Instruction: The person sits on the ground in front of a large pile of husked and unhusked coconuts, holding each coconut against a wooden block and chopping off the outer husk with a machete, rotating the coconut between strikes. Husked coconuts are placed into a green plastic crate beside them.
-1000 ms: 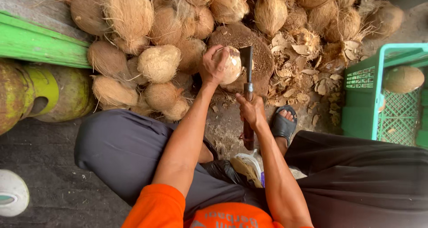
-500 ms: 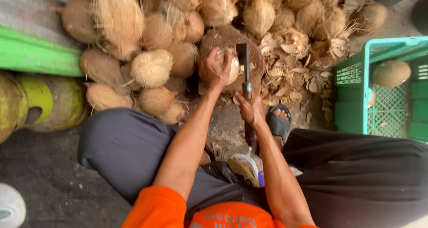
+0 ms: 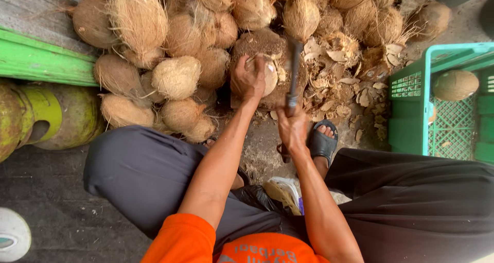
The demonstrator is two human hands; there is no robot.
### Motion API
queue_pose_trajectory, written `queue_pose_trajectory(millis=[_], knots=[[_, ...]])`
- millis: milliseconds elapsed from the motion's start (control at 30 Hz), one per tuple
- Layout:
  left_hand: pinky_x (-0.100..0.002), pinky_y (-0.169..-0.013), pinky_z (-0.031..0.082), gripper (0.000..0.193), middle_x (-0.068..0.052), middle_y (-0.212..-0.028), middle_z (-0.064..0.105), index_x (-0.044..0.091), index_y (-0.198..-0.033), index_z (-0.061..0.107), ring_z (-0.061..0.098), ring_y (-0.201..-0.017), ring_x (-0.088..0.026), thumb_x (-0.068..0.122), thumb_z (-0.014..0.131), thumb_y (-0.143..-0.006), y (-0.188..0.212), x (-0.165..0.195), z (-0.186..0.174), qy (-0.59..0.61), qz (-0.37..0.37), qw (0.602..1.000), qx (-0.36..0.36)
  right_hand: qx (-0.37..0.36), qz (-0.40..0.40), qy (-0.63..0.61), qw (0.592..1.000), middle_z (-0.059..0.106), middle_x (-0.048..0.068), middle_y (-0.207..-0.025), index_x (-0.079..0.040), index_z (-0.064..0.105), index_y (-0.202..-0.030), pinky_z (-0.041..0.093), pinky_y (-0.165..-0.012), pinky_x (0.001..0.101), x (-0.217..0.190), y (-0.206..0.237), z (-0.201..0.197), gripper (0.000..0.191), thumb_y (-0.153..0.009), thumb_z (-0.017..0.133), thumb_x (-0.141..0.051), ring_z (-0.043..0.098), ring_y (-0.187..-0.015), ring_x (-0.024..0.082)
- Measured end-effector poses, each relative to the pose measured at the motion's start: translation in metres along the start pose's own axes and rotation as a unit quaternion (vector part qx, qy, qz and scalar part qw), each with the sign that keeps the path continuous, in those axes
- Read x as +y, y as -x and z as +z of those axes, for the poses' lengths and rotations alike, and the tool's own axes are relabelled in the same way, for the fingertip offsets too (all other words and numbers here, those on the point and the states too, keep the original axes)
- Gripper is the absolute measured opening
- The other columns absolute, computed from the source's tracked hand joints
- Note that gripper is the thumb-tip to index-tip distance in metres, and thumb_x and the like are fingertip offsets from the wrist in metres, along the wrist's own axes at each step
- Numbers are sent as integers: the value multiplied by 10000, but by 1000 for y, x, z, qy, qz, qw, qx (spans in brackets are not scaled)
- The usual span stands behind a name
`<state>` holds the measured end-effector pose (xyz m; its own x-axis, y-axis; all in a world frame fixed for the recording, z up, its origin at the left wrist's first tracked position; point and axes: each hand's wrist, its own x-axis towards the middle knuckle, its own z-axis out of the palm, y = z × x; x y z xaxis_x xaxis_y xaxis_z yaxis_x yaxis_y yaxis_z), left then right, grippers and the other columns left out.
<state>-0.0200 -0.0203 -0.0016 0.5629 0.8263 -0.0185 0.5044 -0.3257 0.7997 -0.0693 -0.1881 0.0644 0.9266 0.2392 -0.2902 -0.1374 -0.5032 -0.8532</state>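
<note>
The left hand [image 3: 248, 79] clamps the coconut [image 3: 263, 73] on the stump [image 3: 267, 44]. The right hand [image 3: 292, 128] grips the cleaver [image 3: 294, 70] tight, its blade running lengthwise away from the body, just right of the coconut.

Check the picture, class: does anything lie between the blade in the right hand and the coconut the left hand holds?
Nothing visible does. The blade stands just right of the coconut, gripped by the left hand.

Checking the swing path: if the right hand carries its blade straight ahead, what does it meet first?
Probably the wooden block beside the coconut under the left hand; the right hand points its knife there. Depth is unclear.
</note>
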Motion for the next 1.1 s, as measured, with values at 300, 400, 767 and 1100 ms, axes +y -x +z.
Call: queue_pose_trajectory(millis=[300,400,767,1100], knots=[[-384,-675,531,559,-55,-920,702,192,-1123,718,658,-826,-201,663,554,-869,-13,-14,-7,-27,19,998,-61,-147,120,-9,982,527,10,-554,-115,528,-762,432,-395,336,7,-6,-21,316,-972,691,-285,480,-425,137],[-356,-616,550,590,-26,-872,719,159,-1127,689,673,-737,-175,668,526,-877,-14,-15,-15,52,28,991,-122,-167,135,-82,973,486,7,-527,-131,469,-742,378,-361,336,14,-8,-30,337,-963,701,-238,439,-397,136],[-431,-828,511,641,-58,-1095,740,209,-1183,703,719,-980,-248,735,539,-856,-30,-18,-20,5,-50,992,-115,-175,101,-132,970,548,36,-508,-95,517,-692,436,-363,334,33,-9,-21,379,-960,718,-273,514,-373,149],[-530,-961,525,981,-153,-1256,557,122,-1345,499,586,-1163,-304,815,711,-685,-16,-24,-32,182,-3,973,-141,-118,74,-148,979,536,25,-533,-92,560,-767,407,-358,329,-17,0,-28,314,-975,677,-296,492,-379,123]])
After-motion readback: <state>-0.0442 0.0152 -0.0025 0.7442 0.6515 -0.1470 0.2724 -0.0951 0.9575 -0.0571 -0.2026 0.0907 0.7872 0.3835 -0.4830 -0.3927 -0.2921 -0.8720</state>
